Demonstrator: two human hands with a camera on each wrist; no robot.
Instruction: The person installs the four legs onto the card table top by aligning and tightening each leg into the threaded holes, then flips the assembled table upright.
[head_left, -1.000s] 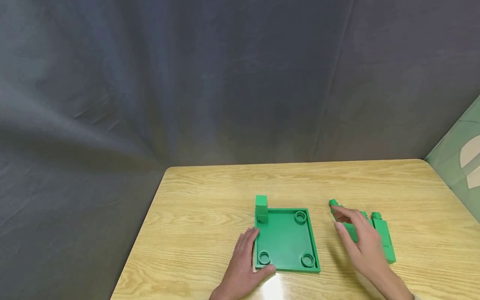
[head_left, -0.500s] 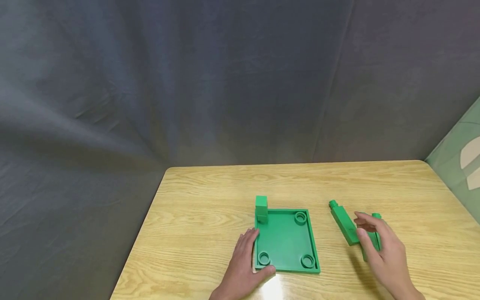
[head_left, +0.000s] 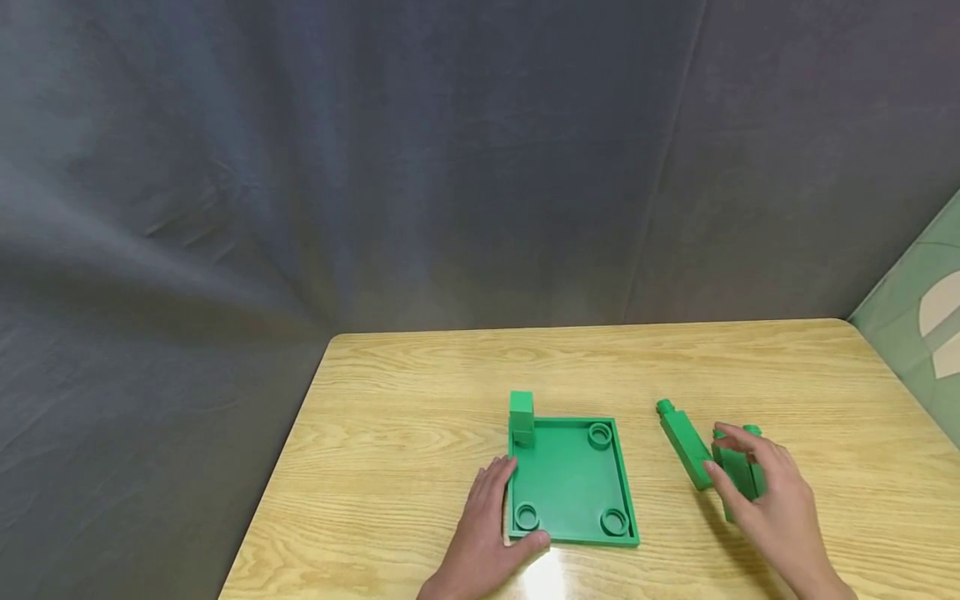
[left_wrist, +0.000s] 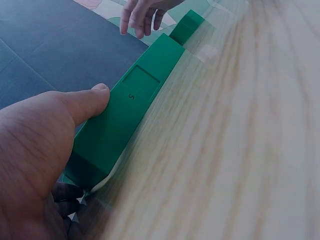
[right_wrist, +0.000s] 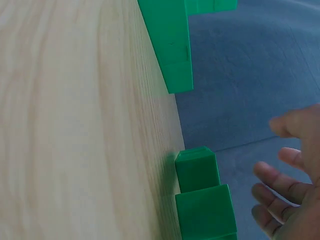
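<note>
A green square tabletop (head_left: pixel 573 479) with a raised rim lies underside up in the head view, with round sockets at its corners. One green leg (head_left: pixel 522 415) stands upright in the far-left corner. My left hand (head_left: pixel 480 537) holds the near-left corner, fingers along the left side and thumb at the front edge. To the right lie three loose legs with threaded ends: a slanted leg (head_left: pixel 686 446), a middle leg (head_left: pixel 735 473) and a right leg (head_left: pixel 752 430), partly hidden. My right hand (head_left: pixel 780 508) hovers over them, fingers spread, holding nothing; the right wrist view shows it apart from them.
The wooden table (head_left: pixel 420 383) has its far edge against a dark grey curtain (head_left: pixel 480 167). More curtain hangs along the left side. A pale green patterned surface (head_left: pixel 926 308) borders the table at the right.
My right hand has shifted right, away from the slanted leg, to above the other two; its thumb then edged slightly left. My left hand and the tabletop stay put.
</note>
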